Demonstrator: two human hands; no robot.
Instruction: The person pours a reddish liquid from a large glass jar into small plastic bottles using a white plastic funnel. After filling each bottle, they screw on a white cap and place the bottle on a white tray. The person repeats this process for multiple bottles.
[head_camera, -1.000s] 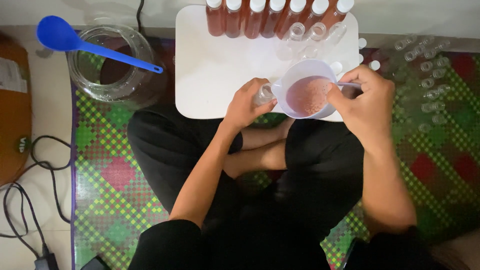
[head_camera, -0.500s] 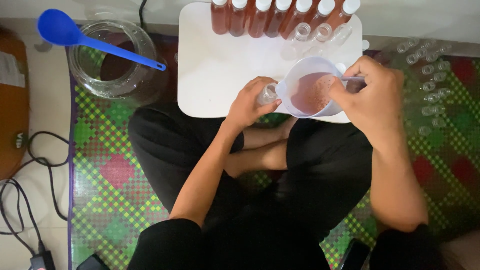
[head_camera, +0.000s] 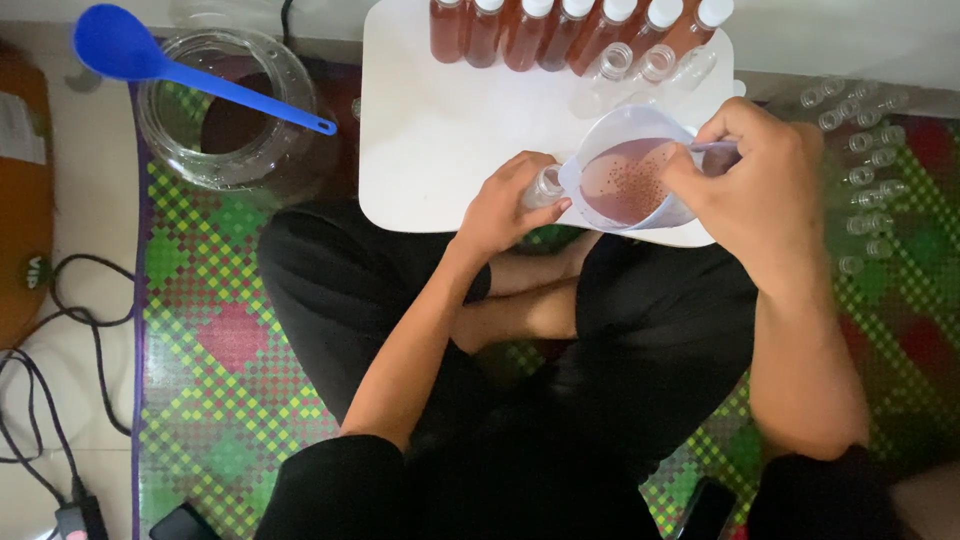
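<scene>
Head view, looking straight down: a translucent plastic measuring jug (head_camera: 628, 165), round with a pouring lip, sits at about 1 o'clock from the picture's centre, at the near edge of a white board (head_camera: 440, 130). It holds a reddish-brown liquid with small bubbles on its surface. The right hand (head_camera: 755, 190) is clenched around the jug's handle at 3 o'clock of the jug. The lip points to 9 o'clock and touches the mouth of a small clear bottle (head_camera: 545, 186), which the left hand (head_camera: 500, 208) grips around its body, fingers wrapped over it so that only the neck shows.

The board is smooth, flat and round-cornered. Along its far edge, at 12 o'clock of the jug, stands a row of filled bottles (head_camera: 520, 25), amber-red with white caps; just beside them, nearer the jug, lie a few empty clear bottles (head_camera: 640, 65). At 3 o'clock, past the right hand, more small clear bottles (head_camera: 865, 170) are scattered over a woven mat (head_camera: 220, 400) of green, red and yellow checks. At 10 o'clock stands a wide glass jar (head_camera: 225, 110) with dark liquid at its bottom and a blue plastic ladle (head_camera: 170, 65) resting across its rim. Black cables (head_camera: 50, 340) trail over the pale floor at 8 o'clock. The person's black-clad crossed legs fill the lower middle and hide the mat there.
</scene>
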